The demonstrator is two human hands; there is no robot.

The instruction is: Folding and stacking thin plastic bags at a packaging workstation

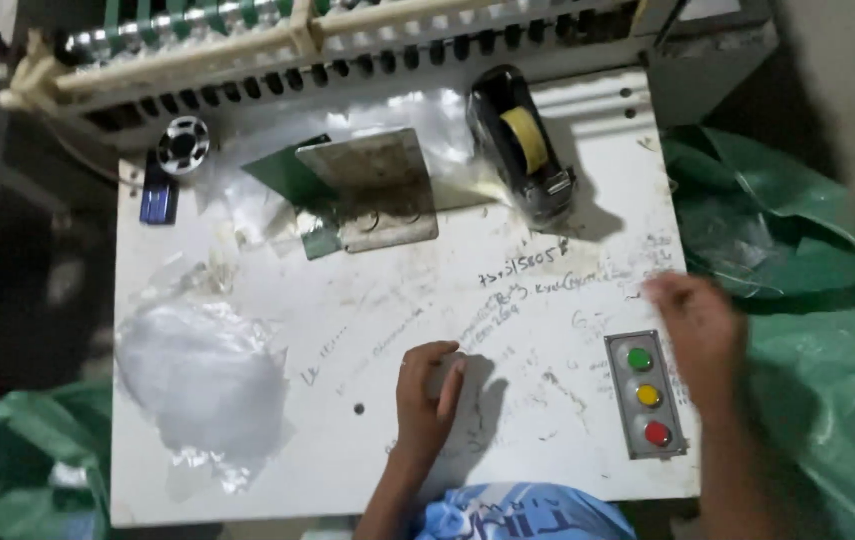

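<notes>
White table (248, 440) — left hand (430, 392) curled, right hand (700, 330) flat

Head view, steeply down, near table (248, 470)

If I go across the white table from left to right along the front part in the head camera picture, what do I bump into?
Crumpled clear plastic → left hand, curled with its fingers on the table → grey button panel with green, yellow and red buttons → right hand, blurred, at the table's right edge → green plastic sheeting.

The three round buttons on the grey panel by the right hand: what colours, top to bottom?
Green, yellow, red, on the grey button panel; head view.
</notes>
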